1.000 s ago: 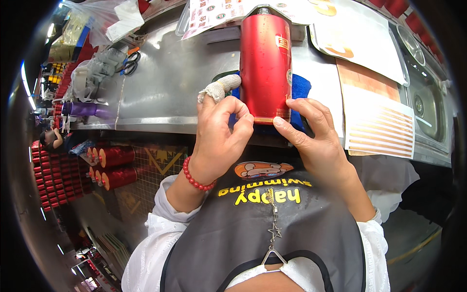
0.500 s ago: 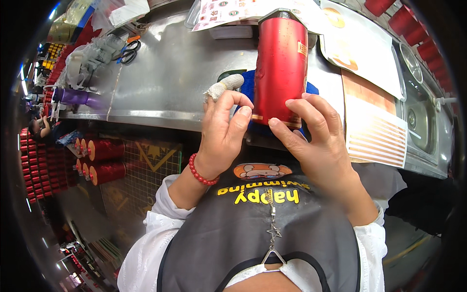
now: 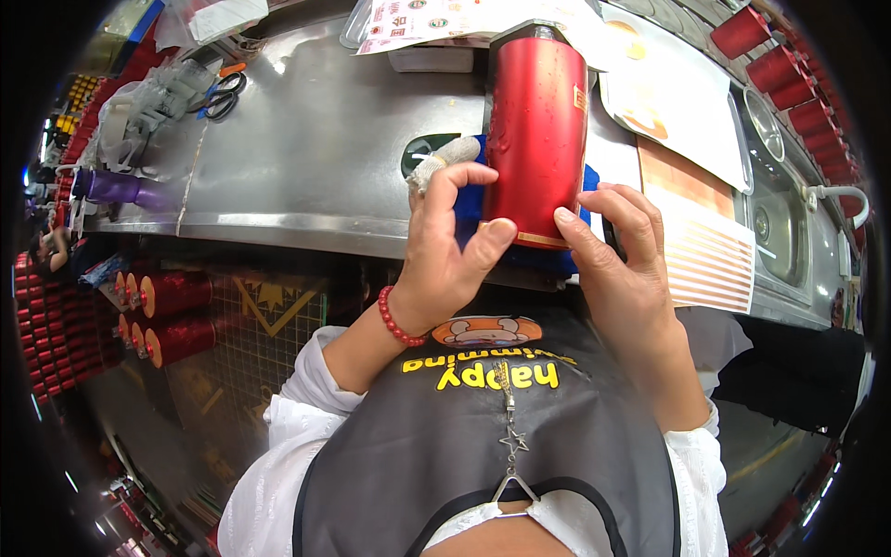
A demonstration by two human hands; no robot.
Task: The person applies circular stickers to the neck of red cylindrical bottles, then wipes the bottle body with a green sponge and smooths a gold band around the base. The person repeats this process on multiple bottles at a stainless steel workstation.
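A shiny red cylindrical bottle [image 3: 536, 139] with water drops and a gold band at its near end stands out in front of me. Beneath it lies a blue cloth [image 3: 471, 200]. My left hand [image 3: 447, 227] closes on the bottle's left side, its index fingertip and thumb against the red surface. A white knitted finger cover [image 3: 445, 162] sits on one of that hand's fingers. On the lower right side my right hand [image 3: 624, 243] grips with bent fingers, thumb on the bottle. The bottle hides part of the cloth.
Scissors [image 3: 224, 96] and clear plastic pieces [image 3: 167, 97] lie left on the steel counter [image 3: 316, 121], near a purple bottle [image 3: 116, 186]. Printed sheets [image 3: 436, 20] lie behind. To the right are a striped sheet [image 3: 705, 255] and a sink [image 3: 778, 227]. More red bottles [image 3: 181, 292] are at lower left.
The bottle has turned slightly, its gold mark now nearer the right edge. My left thumb has moved onto the bottle; my right thumb has shifted up and right on it.
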